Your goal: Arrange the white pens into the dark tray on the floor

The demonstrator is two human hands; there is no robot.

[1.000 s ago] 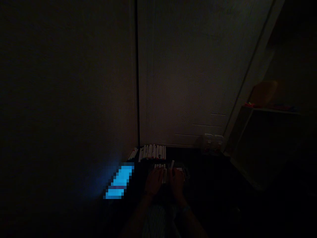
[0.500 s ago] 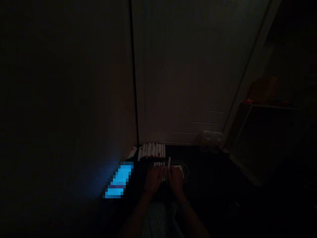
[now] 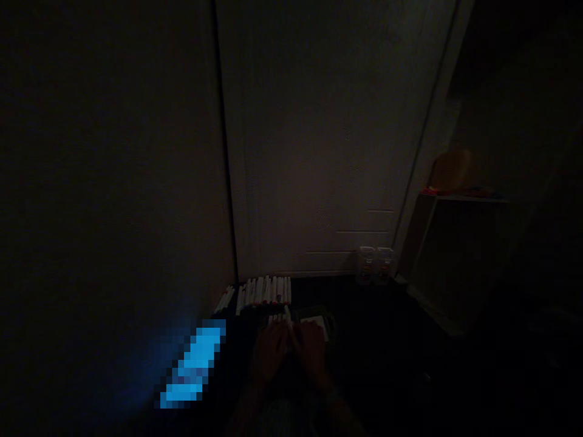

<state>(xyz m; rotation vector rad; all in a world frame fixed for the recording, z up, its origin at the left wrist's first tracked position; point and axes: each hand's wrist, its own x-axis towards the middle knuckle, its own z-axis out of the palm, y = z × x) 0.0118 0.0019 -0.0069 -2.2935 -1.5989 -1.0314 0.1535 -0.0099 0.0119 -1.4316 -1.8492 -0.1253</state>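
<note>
The scene is very dark. My right hand [image 3: 310, 351] is closed round a slim white marker-like stick [image 3: 288, 314], its top tilted to the left. Close beside it, my left hand [image 3: 270, 352] bends over several short white sticks [image 3: 275, 318]; its fingertips are too dim to show whether they grip one. Under and behind both hands lies a shallow tray [image 3: 334, 325] with a dim greenish edge. A white flat piece [image 3: 319, 321] shows in it, partly covered by my right hand.
A row of upright white sticks [image 3: 264, 291] with red marks stands against the pale wall panel [image 3: 314, 152]. More white sticks [image 3: 225, 300] lean at its left. A glowing blue blurred screen [image 3: 195, 364] lies left. Two clear containers [image 3: 374, 267] and a cabinet [image 3: 464, 261] stand right.
The view has shifted, so most things sit lower and farther left. The white stick at my right hand has gone from nearly upright to leaning left, closer to my left hand.
</note>
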